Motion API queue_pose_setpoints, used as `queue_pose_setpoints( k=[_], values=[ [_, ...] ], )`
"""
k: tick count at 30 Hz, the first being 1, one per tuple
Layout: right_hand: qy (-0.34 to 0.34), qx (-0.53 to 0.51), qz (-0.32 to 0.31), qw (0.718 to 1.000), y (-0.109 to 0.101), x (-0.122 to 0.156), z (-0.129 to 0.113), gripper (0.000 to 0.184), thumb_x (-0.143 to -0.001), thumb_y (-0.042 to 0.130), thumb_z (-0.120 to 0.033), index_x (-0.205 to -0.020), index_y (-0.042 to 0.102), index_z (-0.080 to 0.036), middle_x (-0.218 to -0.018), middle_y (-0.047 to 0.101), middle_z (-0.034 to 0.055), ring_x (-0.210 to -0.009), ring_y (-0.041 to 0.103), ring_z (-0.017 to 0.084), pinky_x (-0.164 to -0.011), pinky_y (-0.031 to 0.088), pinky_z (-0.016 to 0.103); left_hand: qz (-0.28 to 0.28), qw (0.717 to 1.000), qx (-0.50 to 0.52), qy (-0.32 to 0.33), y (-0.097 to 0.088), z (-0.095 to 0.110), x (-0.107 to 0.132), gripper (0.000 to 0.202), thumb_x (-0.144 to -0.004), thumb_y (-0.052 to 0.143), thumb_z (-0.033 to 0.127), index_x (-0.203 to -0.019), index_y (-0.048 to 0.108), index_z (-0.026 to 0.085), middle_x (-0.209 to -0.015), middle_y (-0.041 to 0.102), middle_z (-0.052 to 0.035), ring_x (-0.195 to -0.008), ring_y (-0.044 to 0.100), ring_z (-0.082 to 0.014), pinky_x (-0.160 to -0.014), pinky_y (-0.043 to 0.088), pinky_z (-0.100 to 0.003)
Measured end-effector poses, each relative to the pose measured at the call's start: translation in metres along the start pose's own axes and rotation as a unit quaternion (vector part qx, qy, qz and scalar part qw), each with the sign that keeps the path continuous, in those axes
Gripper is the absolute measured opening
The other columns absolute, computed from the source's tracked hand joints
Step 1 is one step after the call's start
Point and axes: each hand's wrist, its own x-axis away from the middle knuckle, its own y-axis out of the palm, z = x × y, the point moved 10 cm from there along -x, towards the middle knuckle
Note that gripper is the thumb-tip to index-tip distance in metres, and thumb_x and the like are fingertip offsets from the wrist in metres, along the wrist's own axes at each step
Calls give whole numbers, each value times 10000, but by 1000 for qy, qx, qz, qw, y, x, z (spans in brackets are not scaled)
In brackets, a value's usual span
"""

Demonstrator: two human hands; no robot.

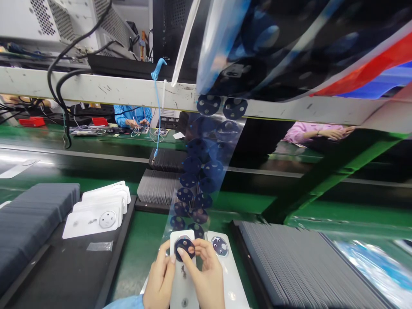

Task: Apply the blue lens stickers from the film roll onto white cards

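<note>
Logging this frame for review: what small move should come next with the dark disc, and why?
Perhaps smooth the dark disc down with the right hand: its thumb lies on the disc, over the white panel that the left hand holds at its edge.

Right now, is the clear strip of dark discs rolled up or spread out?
Spread out: the clear strip runs down below the white beam, its dark discs showing in two columns.

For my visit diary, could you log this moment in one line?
left hand: holding white panel; right hand: thumb on dark disc; right of panel: second white panel; beyond: strip of discs
</note>
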Motion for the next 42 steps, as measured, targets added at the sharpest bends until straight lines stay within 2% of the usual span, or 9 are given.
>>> queue_pose_setpoints(
  k=[6, 12, 17, 24, 27, 30, 37, 40, 42],
  values=[
    [1, -4, -2, 1000, 1, 1, 3, 286, -673, 771, -370, -841, 612, -202, -764, 678, 31, -734, 642, 207, -687, 539, 304, -9, 1000, 1, 6, 3, 0, 1, 448, -928, 399, 473, -1275, 467, 198, -1061, 733, -86, -1035, 652, -245, -818, 511, -295],
    [9, -8, -5, 1000, 2, 0, 2, 287, -663, 772, -369, -826, 611, -197, -744, 678, 31, -715, 640, 204, -678, 541, 302, -10, 1000, -1, -4, 4, -2, 1, 499, -916, 397, 519, -1283, 462, 187, -977, 745, -76, -900, 678, -235, -744, 511, -288],
    [6, -12, -1, 1000, 1, -1, -1, 288, -663, 769, -374, -826, 610, -197, -732, 675, 29, -714, 640, 203, -671, 543, 296, 13, 1000, -9, -11, -1, -1, 2, 494, -903, 418, 531, -1259, 497, 197, -1025, 739, -71, -917, 669, -223, -808, 498, -287],
    [-4, -14, -8, 1000, 3, -1, 0, 267, -671, 772, -353, -823, 619, -196, -743, 678, 29, -713, 643, 205, -676, 541, 299, 6, 1000, 9, 2, 0, 3, 0, 488, -886, 464, 508, -1257, 511, 194, -1067, 730, -81, -965, 664, -229, -849, 491, -281],
    [-2, -15, -3, 1000, 2, -1, 1, 277, -663, 773, -358, -824, 616, -197, -741, 675, 29, -715, 638, 205, -682, 543, 301, 2, 1000, 11, 10, 2, 6, 0, 468, -898, 450, 491, -1256, 509, 195, -1027, 739, -75, -889, 675, -216, -875, 481, -286],
    [0, -10, -2, 1000, 3, -1, 2, 291, -666, 766, -373, -836, 609, -196, -748, 672, 33, -718, 634, 205, -680, 544, 302, -2, 1000, 5, 14, 2, 8, 2, 446, -911, 437, 472, -1254, 501, 194, -945, 754, -59, -789, 677, -202, -828, 490, -277],
    [2, 4, -4, 1000, 3, 0, 2, 298, -671, 761, -386, -837, 606, -194, -746, 663, 33, -717, 625, 203, -678, 541, 301, -10, 1000, -20, 19, 3, 2, 2, 434, -936, 389, 448, -1278, 449, 189, -1067, 734, -84, -995, 659, -228, -859, 476, -283],
    [-1, 3, -2, 1000, 3, 2, 1, 287, -672, 762, -378, -827, 605, -195, -753, 665, 36, -721, 628, 204, -675, 541, 298, -20, 999, -18, 24, 5, 0, 1, 440, -946, 364, 441, -1295, 440, 184, -1055, 736, -84, -987, 662, -224, -867, 475, -278],
    [-3, 0, -4, 1000, 3, 3, 1, 278, -679, 764, -368, -824, 603, -194, -758, 668, 39, -728, 634, 207, -673, 541, 295, -22, 999, -21, 22, 6, -1, 1, 453, -945, 364, 441, -1307, 444, 181, -1013, 746, -78, -905, 677, -217, -857, 478, -278]
  ],
)
